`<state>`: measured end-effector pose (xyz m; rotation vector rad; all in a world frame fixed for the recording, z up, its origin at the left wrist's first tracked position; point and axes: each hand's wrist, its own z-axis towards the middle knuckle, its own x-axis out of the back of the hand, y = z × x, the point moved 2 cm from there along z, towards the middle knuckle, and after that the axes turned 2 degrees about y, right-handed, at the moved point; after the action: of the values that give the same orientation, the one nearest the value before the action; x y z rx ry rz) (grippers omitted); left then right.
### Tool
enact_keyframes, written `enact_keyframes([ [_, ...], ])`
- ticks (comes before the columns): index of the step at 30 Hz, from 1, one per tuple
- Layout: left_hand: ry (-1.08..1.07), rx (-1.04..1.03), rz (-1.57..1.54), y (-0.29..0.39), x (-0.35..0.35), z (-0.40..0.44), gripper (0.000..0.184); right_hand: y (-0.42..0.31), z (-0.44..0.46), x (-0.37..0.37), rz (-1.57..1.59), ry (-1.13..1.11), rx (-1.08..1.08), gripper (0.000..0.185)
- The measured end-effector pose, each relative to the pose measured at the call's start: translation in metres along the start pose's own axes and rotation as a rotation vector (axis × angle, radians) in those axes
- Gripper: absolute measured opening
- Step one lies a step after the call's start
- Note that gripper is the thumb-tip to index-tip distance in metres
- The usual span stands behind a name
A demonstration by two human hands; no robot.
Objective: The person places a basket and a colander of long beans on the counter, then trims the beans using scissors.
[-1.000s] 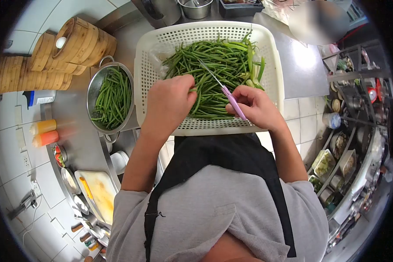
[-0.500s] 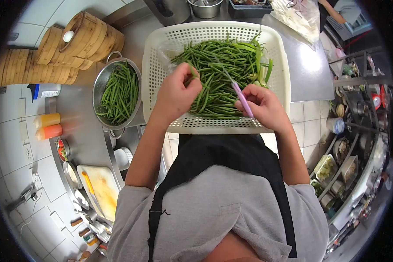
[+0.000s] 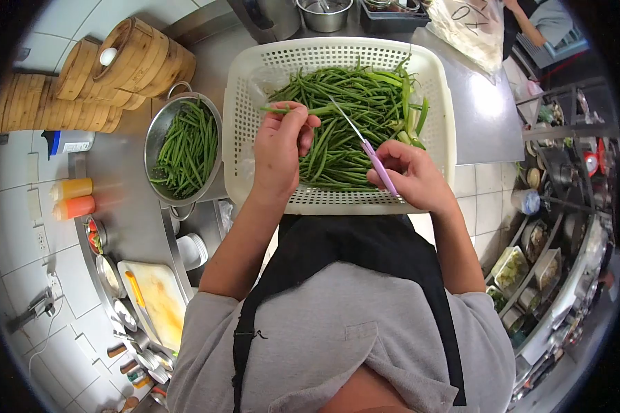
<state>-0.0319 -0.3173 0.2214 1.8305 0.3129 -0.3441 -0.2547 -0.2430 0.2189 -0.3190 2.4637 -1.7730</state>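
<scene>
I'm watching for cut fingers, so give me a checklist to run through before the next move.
1. Scissors gripped: ok, handles in the right hand.
2. Bean held: ok, pinched in the left hand.
3. Left fingers off the blades: ok, a gap shows.
4. Blades parted or shut: cannot tell, too fine.
5. Basket underneath: ok, both hands show over it.
6. Beans in the colander: ok, inside the rim.

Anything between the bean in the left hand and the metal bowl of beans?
Yes: the left rim of the white basket lies between the bean in the left hand and the metal bowl. Nothing else visible blocks it. Whether the bean is above rim height, this view can't settle.
</scene>
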Motion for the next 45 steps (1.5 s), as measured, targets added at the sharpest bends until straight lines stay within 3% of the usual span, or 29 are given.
enact_keyframes([
  [17, -0.05, 0.032, 0.167, 0.002, -0.002, -0.003, 0.009, 0.006, 0.003, 0.0, -0.07, 0.048, 0.001, 0.023],
  [19, -0.103, -0.046, 0.421, 0.01, 0.005, 0.006, 0.017, 0.006, 0.002, -0.002, -0.084, 0.023, -0.018, 0.022],
  [22, -0.139, -0.092, 0.544, 0.035, 0.014, 0.016, 0.019, 0.007, 0.002, 0.0, -0.152, 0.017, -0.027, 0.021],
  [28, -0.068, -0.253, 0.596, 0.057, 0.035, 0.044, 0.019, 0.006, 0.004, 0.002, -0.072, 0.034, 0.001, 0.018],
  [30, -0.051, -0.271, 0.897, 0.061, 0.041, 0.053, 0.018, 0.003, 0.004, 0.002, -0.08, 0.046, 0.004, 0.018],
  [31, -0.046, -0.273, 0.901, 0.063, 0.039, 0.051, 0.018, 0.003, 0.004, 0.003, -0.059, 0.052, 0.001, 0.018],
  [33, 0.027, -0.385, 1.57, 0.063, 0.027, 0.046, 0.025, 0.005, 0.005, 0.003, -0.057, 0.06, -0.006, 0.019],
  [37, -0.05, -0.525, 1.805, 0.031, 0.039, 0.074, 0.02, 0.003, 0.005, 0.002, -0.108, 0.054, -0.012, 0.02],
  [42, -0.226, -0.319, 2.048, 0.01, 0.042, 0.092, 0.028, 0.006, 0.006, 0.0, -0.082, 0.091, 0.002, 0.016],
  [45, -0.172, -0.381, 1.984, 0.018, 0.045, 0.084, 0.026, 0.008, 0.005, 0.002, -0.037, 0.103, 0.012, 0.02],
])
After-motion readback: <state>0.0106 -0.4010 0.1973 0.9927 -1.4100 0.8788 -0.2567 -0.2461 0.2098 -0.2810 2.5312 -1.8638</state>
